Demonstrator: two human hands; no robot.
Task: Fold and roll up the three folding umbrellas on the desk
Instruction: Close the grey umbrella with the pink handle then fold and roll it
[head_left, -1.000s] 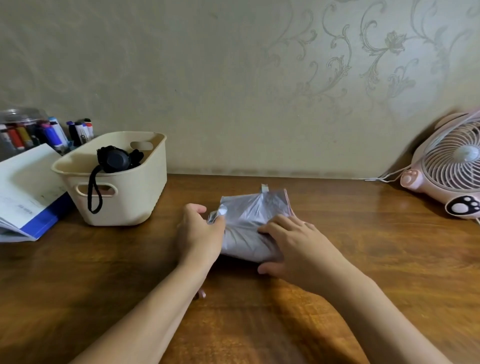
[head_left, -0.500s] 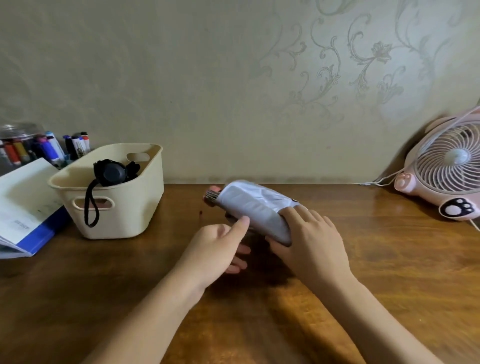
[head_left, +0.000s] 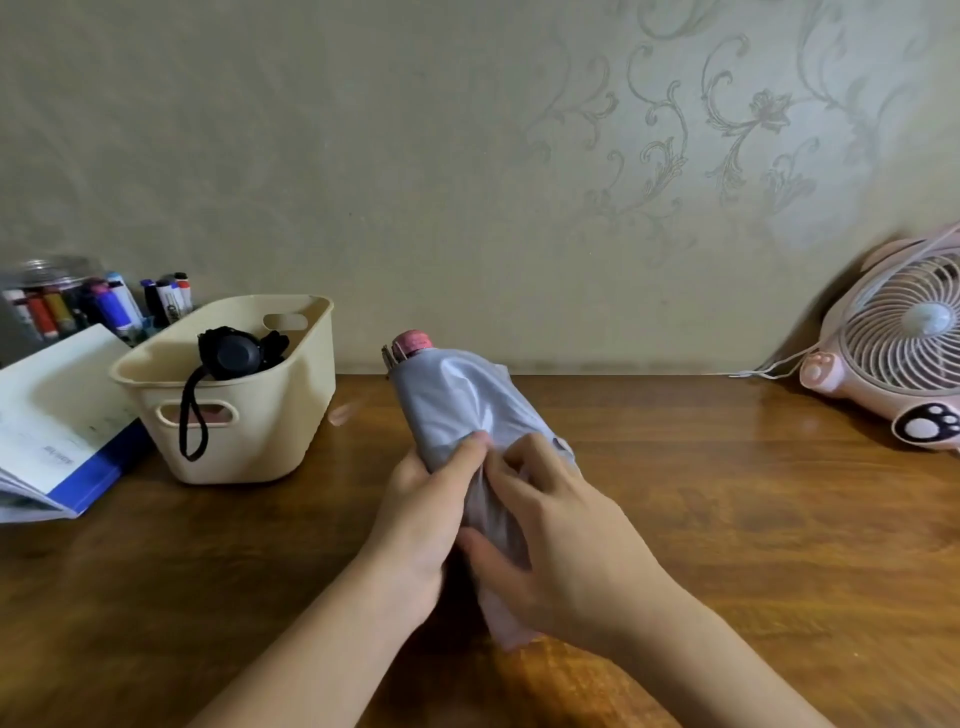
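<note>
A silver-grey folding umbrella (head_left: 457, 400) with a pink handle end at its top is held above the wooden desk (head_left: 727, 493), pointing up and away from me. My left hand (head_left: 421, 519) grips its lower part from the left, thumb on the fabric. My right hand (head_left: 561, 535) holds the fabric from the right, fingers curled round the bundle. A black folded umbrella (head_left: 234, 356) with a wrist strap stands in the cream basket (head_left: 260, 441) at the left. No third umbrella is visible.
A blue-edged book (head_left: 57, 436) lies at the far left, with a jar of markers (head_left: 78, 306) behind it. A pink desk fan (head_left: 893, 348) stands at the right against the wall, its cable trailing along the desk's back edge.
The silver umbrella has been lifted off the desk and turned more upright. My left hand, which had let go, now grips it again beside my right hand.
</note>
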